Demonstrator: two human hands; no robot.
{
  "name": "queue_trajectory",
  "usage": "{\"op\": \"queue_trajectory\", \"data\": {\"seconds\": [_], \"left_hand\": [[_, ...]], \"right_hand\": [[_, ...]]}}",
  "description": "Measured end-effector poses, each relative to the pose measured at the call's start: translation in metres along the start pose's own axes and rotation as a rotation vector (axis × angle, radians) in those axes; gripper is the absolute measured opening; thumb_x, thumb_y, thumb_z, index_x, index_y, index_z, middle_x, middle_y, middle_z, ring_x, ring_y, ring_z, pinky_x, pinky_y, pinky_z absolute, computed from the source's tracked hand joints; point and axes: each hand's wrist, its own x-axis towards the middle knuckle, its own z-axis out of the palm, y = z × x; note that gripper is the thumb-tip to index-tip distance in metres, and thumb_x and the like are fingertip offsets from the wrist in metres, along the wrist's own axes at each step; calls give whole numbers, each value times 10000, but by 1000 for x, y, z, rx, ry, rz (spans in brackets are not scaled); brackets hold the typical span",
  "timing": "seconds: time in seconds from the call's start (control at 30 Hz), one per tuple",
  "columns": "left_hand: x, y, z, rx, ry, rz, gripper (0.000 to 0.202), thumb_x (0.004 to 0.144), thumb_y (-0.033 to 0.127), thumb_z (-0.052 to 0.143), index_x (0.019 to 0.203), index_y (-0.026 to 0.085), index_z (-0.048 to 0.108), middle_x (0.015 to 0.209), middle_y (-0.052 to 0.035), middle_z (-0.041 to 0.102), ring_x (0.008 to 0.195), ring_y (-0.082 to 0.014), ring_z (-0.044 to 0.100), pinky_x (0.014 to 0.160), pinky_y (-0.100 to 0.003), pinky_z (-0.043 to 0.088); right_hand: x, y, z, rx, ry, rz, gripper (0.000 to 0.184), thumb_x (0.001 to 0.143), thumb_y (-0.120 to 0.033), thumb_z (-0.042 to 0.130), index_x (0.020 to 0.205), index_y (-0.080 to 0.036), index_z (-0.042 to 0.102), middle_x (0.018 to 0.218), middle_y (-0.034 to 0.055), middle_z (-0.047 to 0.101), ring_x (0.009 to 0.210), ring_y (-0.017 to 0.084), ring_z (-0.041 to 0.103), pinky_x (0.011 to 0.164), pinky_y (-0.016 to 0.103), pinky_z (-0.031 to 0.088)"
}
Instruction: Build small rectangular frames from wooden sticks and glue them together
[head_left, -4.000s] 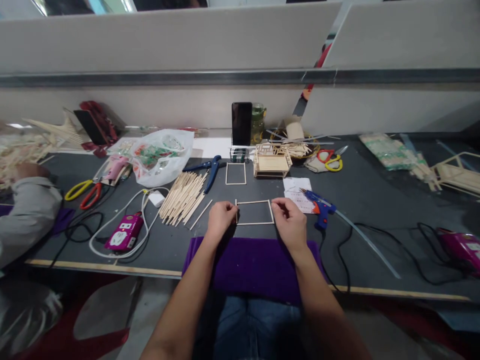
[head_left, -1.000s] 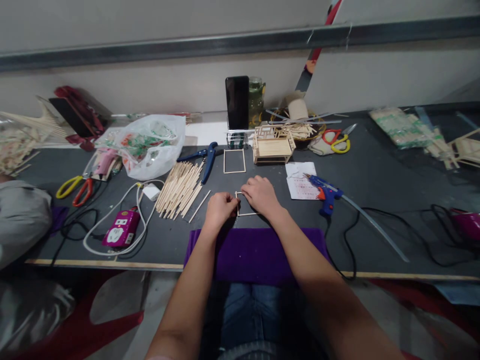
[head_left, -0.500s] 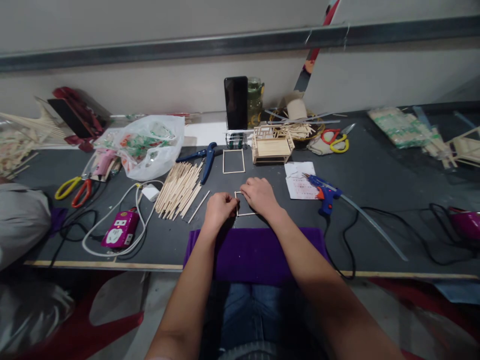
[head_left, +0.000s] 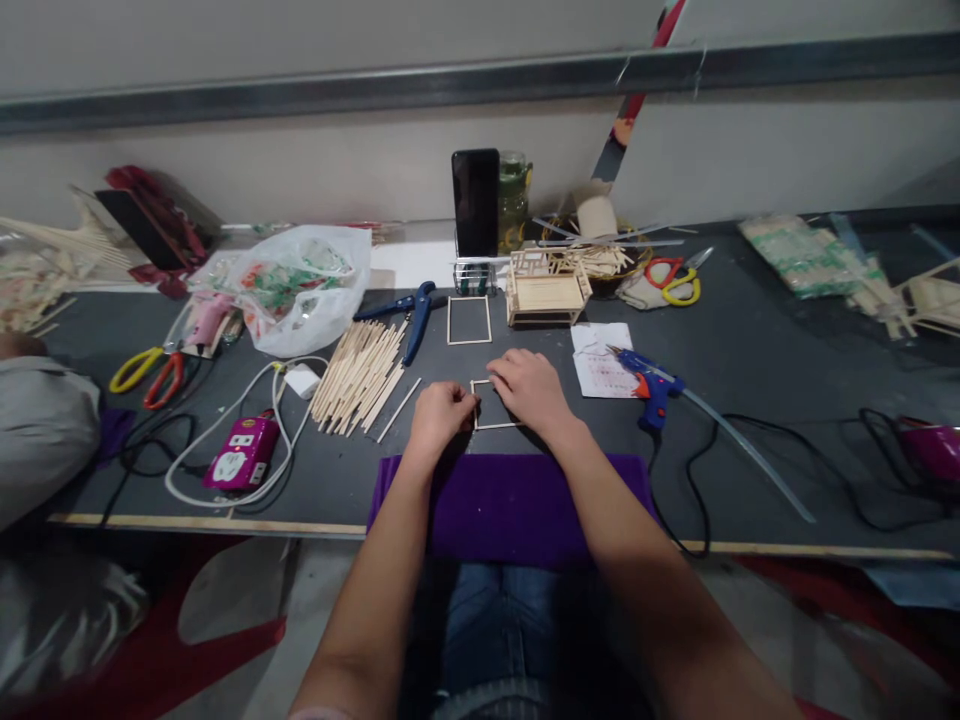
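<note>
A small rectangular frame of thin wooden sticks [head_left: 495, 427] lies flat on the dark table just beyond a purple cloth [head_left: 510, 505]. My left hand [head_left: 439, 415] is closed in a pinch at the frame's left side. My right hand [head_left: 534, 392] lies over the frame's middle and right part, its fingers curled onto the top stick near the left corner. Most of the frame is hidden under that hand. A single loose stick [head_left: 399, 410] lies just left of my left hand.
Behind the hands are a second stick frame [head_left: 469, 320], a small wooden model [head_left: 546, 290], blue cutters [head_left: 416, 315] and a propped phone [head_left: 475, 205]. A stick pile [head_left: 360, 375] and power strip [head_left: 240, 460] lie left; a blue glue gun [head_left: 649, 385] right. Another person's sleeve [head_left: 37, 430] is far left.
Four seconds ago my right hand held the frame's right end; it now reaches across to the top left corner. Over the last second both hands stay almost still.
</note>
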Motion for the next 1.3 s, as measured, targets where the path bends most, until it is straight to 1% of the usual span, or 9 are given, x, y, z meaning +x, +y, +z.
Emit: {"op": "queue_trajectory", "data": {"seconds": [0.17,0.3,0.47,0.57,0.67,0.87,0.97,1.13,1.3], "left_hand": [[-1,2,-1,-28,-16,-13,254,792,353,552,651,162,641,547,-27,651,509,-126,605,541,-216,420],[-1,3,0,-32,-11,-10,252,792,351,565,637,162,630,513,-22,634,506,-123,609,531,-209,415],[0,2,0,-54,-18,-15,230,784,333,565,636,164,609,505,-13,629,469,-117,603,508,-205,418],[0,2,0,-61,-27,-18,235,788,341,561,641,164,609,522,-13,638,458,-113,597,493,-203,419],[0,2,-1,-62,-30,-14,230,787,339,558,645,166,610,521,-10,636,452,-113,593,480,-201,419],[0,2,0,-75,-24,-7,233,785,339,564,625,172,594,512,-6,627,461,-118,608,466,-194,420],[0,2,-1,-75,-22,-7,240,789,345,563,622,175,588,522,-6,633,457,-113,603,467,-191,417],[-1,3,-1,-93,-24,-12,220,781,327,571,622,175,585,510,2,622,460,-113,605,474,-190,423],[-2,4,-2,-79,-23,-12,224,784,332,564,630,173,594,515,4,627,470,-109,606,487,-189,425]], "right_hand": [[-25,3,-19,231,183,41,213,927,-237,480,917,-196,688,862,58,653,859,192,577,757,301,391],[-54,5,-33,462,335,120,194,914,-239,496,910,-190,683,867,48,672,821,167,614,744,280,447],[-96,17,-32,526,539,379,180,880,-311,558,884,-189,692,840,38,689,765,162,625,712,280,476],[-117,22,-27,541,574,536,204,862,-350,576,882,-183,691,832,38,691,729,158,621,677,275,485],[-130,18,-24,518,507,524,205,870,-350,567,879,-188,692,832,38,690,715,153,622,654,263,483],[-126,-7,-17,433,267,232,251,940,-274,457,988,-191,689,864,55,702,794,164,652,738,270,482],[-115,-19,-9,334,145,146,287,954,-252,430,1084,-192,680,881,60,706,807,168,659,730,260,467],[-96,-36,1,160,-75,145,338,958,-262,429,1229,-227,627,862,52,708,773,169,664,649,242,435],[-88,-42,-2,88,-197,175,382,963,-262,410,1316,-251,555,954,64,712,811,160,664,647,237,424]]}}
